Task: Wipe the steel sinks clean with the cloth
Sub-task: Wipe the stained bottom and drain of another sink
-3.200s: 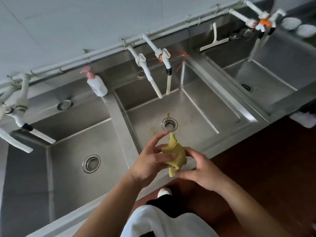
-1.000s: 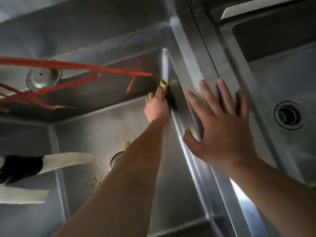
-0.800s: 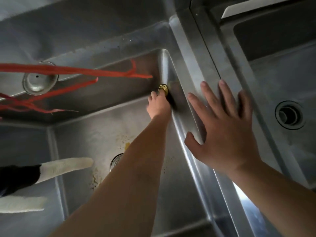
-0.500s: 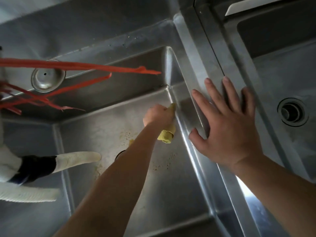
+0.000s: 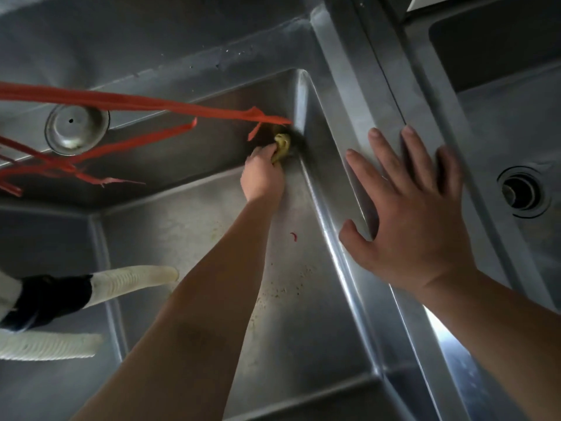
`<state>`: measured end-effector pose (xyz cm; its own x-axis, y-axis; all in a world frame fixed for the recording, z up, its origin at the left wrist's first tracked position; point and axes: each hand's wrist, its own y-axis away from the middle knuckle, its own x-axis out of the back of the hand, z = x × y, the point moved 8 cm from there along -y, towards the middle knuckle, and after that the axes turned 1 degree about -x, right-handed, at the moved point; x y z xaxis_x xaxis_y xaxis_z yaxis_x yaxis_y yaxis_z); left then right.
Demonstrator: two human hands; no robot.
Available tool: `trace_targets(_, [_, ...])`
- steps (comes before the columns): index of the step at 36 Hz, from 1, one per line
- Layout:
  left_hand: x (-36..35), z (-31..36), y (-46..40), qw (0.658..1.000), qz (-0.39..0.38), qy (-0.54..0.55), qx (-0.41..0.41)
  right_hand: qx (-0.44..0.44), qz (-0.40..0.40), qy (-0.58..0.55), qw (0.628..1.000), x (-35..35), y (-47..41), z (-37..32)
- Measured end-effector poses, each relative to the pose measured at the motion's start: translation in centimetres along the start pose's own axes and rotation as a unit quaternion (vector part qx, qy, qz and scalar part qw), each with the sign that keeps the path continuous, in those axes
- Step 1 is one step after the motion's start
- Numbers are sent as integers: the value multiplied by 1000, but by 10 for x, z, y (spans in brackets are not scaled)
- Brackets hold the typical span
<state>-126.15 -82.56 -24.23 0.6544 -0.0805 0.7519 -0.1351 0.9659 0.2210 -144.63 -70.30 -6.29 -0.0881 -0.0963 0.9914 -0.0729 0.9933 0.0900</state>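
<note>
The scene is dim, the steel sink (image 5: 194, 226) mostly in grey shadow. A bright glare streak runs along the divider rim (image 5: 437, 326) at lower right, light coming from that side. Red strips (image 5: 136, 103) and white hoses (image 5: 130, 278) close to the lens look soft. Wide-angle distortion bends the edges.

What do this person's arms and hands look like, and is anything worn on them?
Both forearms are bare as far as the picture reaches: no sleeves show. The left hand and right hand wear no gloves, and no rings, watch or wristbands are visible. The right hand's fingernails look short and unpainted.
</note>
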Motion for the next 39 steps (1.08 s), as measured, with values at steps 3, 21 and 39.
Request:
trace_targets(3, [-20,8,-7,994,-24,-70,-75,0,-3,-2,1000,0,-1,0])
trace_targets(21, [-70,-54,207,904,-215,-127,-347,-6,-22,35,999,-3,-1,-1])
trace_targets(39, [4,-81,221,963,-266,22,39,9,-4,49,999,-3,0,-3])
